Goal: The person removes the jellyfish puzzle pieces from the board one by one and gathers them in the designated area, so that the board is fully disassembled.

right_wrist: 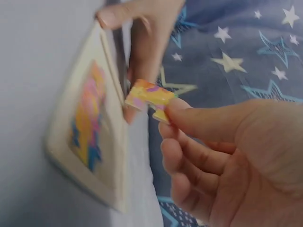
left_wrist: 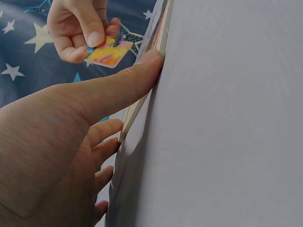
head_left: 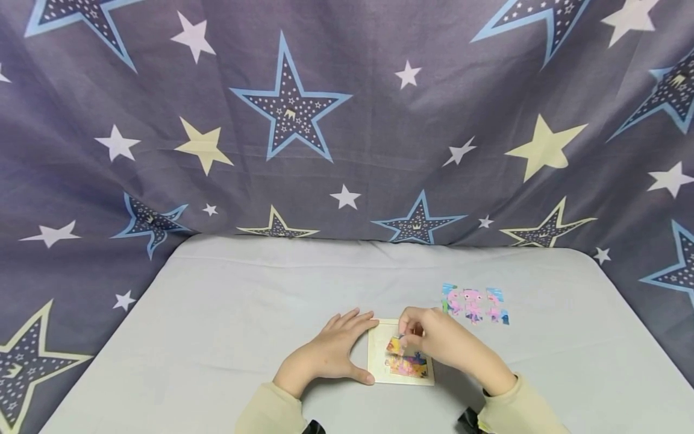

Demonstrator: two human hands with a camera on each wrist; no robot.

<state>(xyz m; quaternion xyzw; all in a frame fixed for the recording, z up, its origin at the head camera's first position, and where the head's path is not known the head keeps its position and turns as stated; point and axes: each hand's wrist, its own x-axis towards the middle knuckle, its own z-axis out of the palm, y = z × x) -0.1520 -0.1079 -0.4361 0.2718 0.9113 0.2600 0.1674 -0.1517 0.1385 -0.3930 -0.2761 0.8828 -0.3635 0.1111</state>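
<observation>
My right hand (head_left: pixel 436 337) pinches a yellow and orange puzzle piece (right_wrist: pixel 150 94) between thumb and fingers, above a shallow cream puzzle tray (head_left: pixel 378 352). The held piece (left_wrist: pixel 111 54) is off the tray and tilted, with a notched edge. Inside the tray, joined colourful pieces (head_left: pixel 408 365) fill the near part; my right hand hides some of the tray's far side. My left hand (head_left: pixel 333 349) lies spread on the tray's left side, thumb at the near corner and index finger at the far corner. Its thumb (left_wrist: pixel 118 90) is straight along the tray's edge.
Several puzzle pieces (head_left: pixel 473 303) with pink figures lie grouped on the grey cloth-covered table (head_left: pixel 244 325), beyond and to the right of the tray. A dark star-patterned curtain (head_left: pixel 347 138) rises behind the table.
</observation>
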